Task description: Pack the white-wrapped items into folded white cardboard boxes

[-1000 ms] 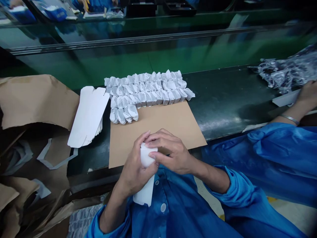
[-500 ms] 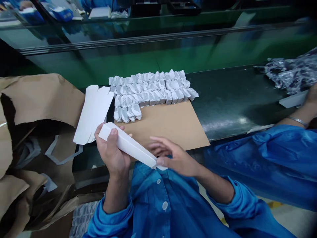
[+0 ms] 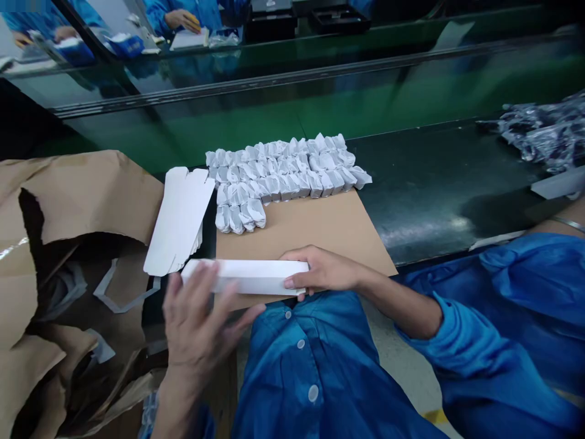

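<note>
A long, narrow white paper box (image 3: 260, 277) lies level across the front of my body, over a brown cardboard sheet (image 3: 315, 228). My right hand (image 3: 324, 268) grips its right end, thumb on the near side and fingers behind. My left hand (image 3: 196, 317) is spread in front of the box's left end, a little smeared by motion; whether it touches the box I cannot tell. On the back of the sheet stand several rows of small items wrapped in white paper (image 3: 283, 177). A stack of flat white box blanks (image 3: 178, 219) lies left of them.
An open, torn cardboard carton (image 3: 91, 195) fills the left side, with paper strips inside. At the right lie clear plastic bags (image 3: 543, 131) on the dark bench (image 3: 411, 183) and a co-worker's blue sleeve (image 3: 516, 286). Other people work behind the green partition (image 3: 265, 116).
The white box has turned from slanting to level. My left hand has let go and moved down with its fingers spread, while my right hand has closed on the box's right end.
</note>
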